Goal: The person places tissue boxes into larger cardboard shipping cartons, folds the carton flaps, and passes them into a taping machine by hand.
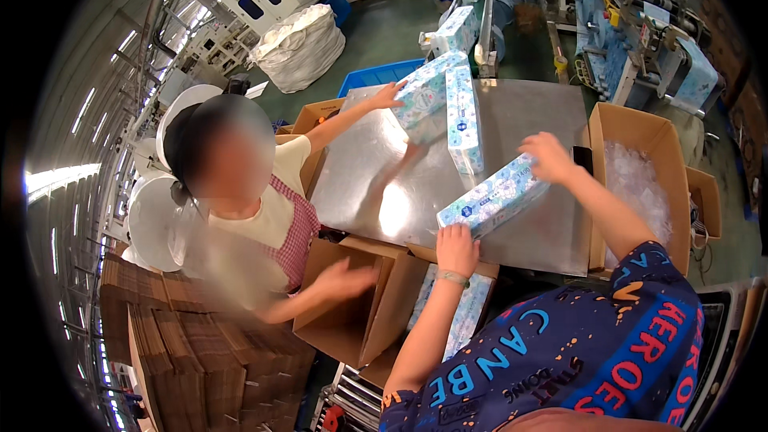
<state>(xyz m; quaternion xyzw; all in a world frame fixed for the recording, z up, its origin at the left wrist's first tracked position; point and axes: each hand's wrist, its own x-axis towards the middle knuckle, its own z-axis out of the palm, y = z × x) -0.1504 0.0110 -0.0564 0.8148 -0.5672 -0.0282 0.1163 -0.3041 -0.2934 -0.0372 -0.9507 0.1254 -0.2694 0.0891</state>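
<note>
A long blue-and-white floral tissue pack (494, 198) lies slanted on the metal table (536, 240), gripped at both ends. My left hand (458, 251) is closed over its near left end, and my right hand (550, 158) holds the far right end. Just beyond it, another wrapped pack (463, 122) stands on the table, beside a further pack (422, 100) that a co-worker's hand (389, 96) touches. Below my left forearm, an open carton (488, 272) holds similar packs (468, 316).
A co-worker (268, 216) stands at the left, one blurred hand over an open carton (336, 328). Stacked flat cardboard (200, 360) is at lower left. More packs (456, 30) line the conveyor (486, 44). At right, a carton (598, 184) holds clear plastic film (636, 192).
</note>
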